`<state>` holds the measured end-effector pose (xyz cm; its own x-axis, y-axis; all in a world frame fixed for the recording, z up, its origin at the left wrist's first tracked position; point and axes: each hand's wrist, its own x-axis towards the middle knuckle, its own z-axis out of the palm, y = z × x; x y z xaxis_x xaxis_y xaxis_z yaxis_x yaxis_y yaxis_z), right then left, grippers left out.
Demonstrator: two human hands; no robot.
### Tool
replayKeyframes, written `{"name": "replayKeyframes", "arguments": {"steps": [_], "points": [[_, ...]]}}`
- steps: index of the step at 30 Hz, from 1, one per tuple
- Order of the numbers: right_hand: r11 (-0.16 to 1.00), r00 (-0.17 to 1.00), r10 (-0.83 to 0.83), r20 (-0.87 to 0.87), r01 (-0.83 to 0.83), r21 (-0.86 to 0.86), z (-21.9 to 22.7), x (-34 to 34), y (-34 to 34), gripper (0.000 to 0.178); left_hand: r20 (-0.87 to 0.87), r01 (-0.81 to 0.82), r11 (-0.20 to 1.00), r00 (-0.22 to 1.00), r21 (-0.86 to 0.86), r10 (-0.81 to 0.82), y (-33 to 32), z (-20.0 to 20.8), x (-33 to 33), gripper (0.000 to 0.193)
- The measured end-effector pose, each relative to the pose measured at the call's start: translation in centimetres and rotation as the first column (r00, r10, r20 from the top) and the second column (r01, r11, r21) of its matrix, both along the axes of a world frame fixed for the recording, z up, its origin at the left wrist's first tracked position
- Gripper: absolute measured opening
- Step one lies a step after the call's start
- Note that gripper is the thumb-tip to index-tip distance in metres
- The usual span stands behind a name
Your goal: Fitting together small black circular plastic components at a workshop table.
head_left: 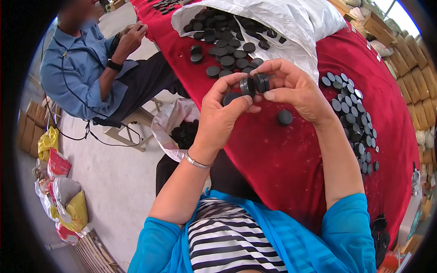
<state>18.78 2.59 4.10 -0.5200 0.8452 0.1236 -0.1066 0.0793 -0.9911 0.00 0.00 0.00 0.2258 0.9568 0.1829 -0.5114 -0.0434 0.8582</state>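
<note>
Above the near part of the red cloth (259,150), my two hands are raised close together. The fingers of my left hand (218,111) are closed on a thick black round disc (246,86), held on edge. Another one, the black disc (261,83), is pinched between the thumb and fingers of my right hand (298,88). The two discs stand side by side, almost touching. A further dark disc (230,97) shows by my left fingers; whether they hold it I cannot tell. On the cloth below my right hand lies a single black disc (285,117).
A white sack (300,27) spills black discs (226,50) at the table's far side. Greyish-topped discs (350,107) spread along the right. Left of the table, an open bag (170,120) holds black pieces. A seated person in a blue shirt (77,73) works at the left.
</note>
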Motion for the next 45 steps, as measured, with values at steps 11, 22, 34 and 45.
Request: {"name": "replayKeyframes", "arguments": {"steps": [11, 22, 34, 45], "points": [[0.996, 0.988, -0.020, 0.153, 0.006, 0.092, 0.0, -1.0, -0.7, 0.039, -0.057, -0.084, 0.994, 0.995, -0.067, 0.080, -0.8, 0.5, -0.3, 0.027], [0.992, 0.976, -0.041, 0.215, 0.014, 0.127, 0.0, -1.6, -1.2, 0.034, 0.159, 0.165, 0.936, 0.980, -0.310, -0.120, -1.0, 0.4, -1.4, 0.042], [0.984, 0.987, -0.044, 0.153, 0.016, 0.178, -0.9, -2.1, -1.4, 0.038, 0.252, 0.219, 0.903, 0.959, -0.371, -0.130, -1.2, 0.4, -2.0, 0.035], [0.784, 0.877, -0.290, 0.383, -0.012, 0.621, -1.0, -2.5, -1.4, 0.033, 0.189, 0.178, 0.910, 0.975, -0.375, -0.113, -1.4, 0.2, -1.8, 0.029]]}}
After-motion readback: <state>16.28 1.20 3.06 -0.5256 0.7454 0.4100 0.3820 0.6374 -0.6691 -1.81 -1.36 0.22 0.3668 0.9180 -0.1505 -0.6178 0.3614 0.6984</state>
